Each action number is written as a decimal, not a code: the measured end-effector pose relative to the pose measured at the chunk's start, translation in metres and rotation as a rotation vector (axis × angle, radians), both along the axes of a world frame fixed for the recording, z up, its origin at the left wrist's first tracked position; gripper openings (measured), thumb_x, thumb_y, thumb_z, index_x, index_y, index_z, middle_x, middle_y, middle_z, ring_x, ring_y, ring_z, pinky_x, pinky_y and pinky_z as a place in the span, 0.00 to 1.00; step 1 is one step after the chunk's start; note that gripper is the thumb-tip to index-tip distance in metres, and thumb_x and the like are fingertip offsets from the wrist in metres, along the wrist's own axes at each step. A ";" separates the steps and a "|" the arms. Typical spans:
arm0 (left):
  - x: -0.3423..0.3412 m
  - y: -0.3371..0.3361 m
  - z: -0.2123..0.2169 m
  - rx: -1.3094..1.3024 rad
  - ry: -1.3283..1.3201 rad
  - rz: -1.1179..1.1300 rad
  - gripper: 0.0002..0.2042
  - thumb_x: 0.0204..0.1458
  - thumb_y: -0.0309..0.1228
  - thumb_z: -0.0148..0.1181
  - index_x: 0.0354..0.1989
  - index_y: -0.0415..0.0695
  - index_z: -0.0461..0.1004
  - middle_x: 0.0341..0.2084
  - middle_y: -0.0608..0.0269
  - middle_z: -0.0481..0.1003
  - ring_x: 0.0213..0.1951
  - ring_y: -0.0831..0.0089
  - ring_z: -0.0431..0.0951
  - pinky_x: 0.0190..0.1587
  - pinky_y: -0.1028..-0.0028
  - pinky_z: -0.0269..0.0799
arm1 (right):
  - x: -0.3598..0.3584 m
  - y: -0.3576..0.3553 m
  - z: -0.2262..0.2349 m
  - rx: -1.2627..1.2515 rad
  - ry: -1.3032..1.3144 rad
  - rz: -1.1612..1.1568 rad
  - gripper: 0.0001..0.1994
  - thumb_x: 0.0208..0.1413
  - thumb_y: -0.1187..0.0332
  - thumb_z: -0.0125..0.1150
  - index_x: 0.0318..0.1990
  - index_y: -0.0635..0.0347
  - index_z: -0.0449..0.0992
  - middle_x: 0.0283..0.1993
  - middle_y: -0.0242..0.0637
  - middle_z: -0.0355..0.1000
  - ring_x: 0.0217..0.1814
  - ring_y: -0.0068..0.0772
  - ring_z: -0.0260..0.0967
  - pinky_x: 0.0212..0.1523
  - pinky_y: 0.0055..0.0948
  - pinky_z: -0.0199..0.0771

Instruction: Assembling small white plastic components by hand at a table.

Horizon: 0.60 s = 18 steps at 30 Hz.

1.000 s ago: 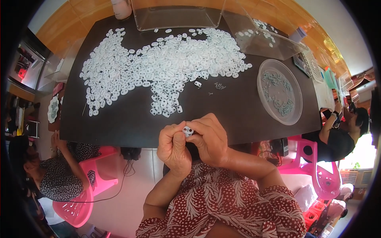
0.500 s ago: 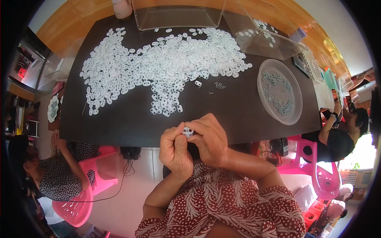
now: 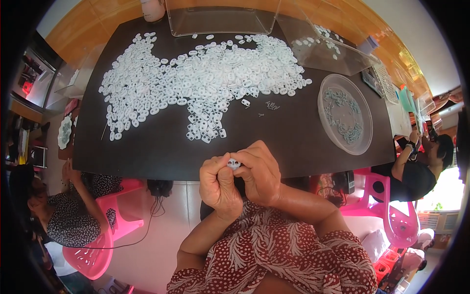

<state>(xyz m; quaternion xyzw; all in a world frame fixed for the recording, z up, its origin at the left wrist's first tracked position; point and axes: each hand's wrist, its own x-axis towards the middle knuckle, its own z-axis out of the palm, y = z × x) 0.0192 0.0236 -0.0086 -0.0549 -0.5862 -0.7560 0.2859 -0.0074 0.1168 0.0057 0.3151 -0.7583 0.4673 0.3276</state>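
Sitting far left: a person (image 3: 73,223) in a black-and-white print, on a pink chair (image 3: 93,255). Next, a dark counter (image 3: 147,154) with a big spread pile (image 3: 230,73) of small white pieces, a narrower tongue of it reaching toward the near edge. Left hand (image 3: 220,186) pinched narrow, thumb and fingers on a small white piece (image 3: 234,164) with dark holes. That piece is between both hands' fingertips, by the counter's near edge from where I stand. Right hand (image 3: 260,172) grips the same piece from the other side, fingers curled. Beyond, loose grey bits (image 3: 271,105) on the counter. Further right, a clear round tub (image 3: 370,120) holding grey-green bits (image 3: 350,133). Far right, another person (image 3: 411,174) in black.
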 end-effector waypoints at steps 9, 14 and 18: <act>-0.004 0.002 -0.001 -0.021 0.015 0.046 0.07 0.62 0.28 0.47 0.41 0.36 0.68 0.28 0.68 0.64 0.28 0.82 0.61 0.30 0.82 0.59 | -0.003 -0.004 -0.003 0.004 0.051 -0.048 0.12 0.47 0.81 0.60 0.41 0.71 0.71 0.31 0.42 0.71 0.27 0.37 0.66 0.26 0.30 0.66; -0.001 -0.001 -0.001 -0.017 0.026 0.039 0.07 0.61 0.25 0.48 0.41 0.34 0.69 0.26 0.66 0.65 0.25 0.82 0.61 0.27 0.82 0.60 | -0.001 -0.003 0.000 0.020 0.052 -0.071 0.12 0.47 0.82 0.59 0.41 0.70 0.71 0.31 0.41 0.71 0.27 0.36 0.65 0.26 0.30 0.66; -0.008 -0.010 0.010 -0.254 -0.067 -0.027 0.07 0.58 0.22 0.52 0.42 0.34 0.73 0.26 0.63 0.70 0.25 0.79 0.68 0.28 0.80 0.65 | -0.006 0.014 0.008 -0.002 -0.202 -0.022 0.09 0.44 0.80 0.62 0.36 0.66 0.74 0.30 0.39 0.71 0.27 0.36 0.66 0.27 0.29 0.66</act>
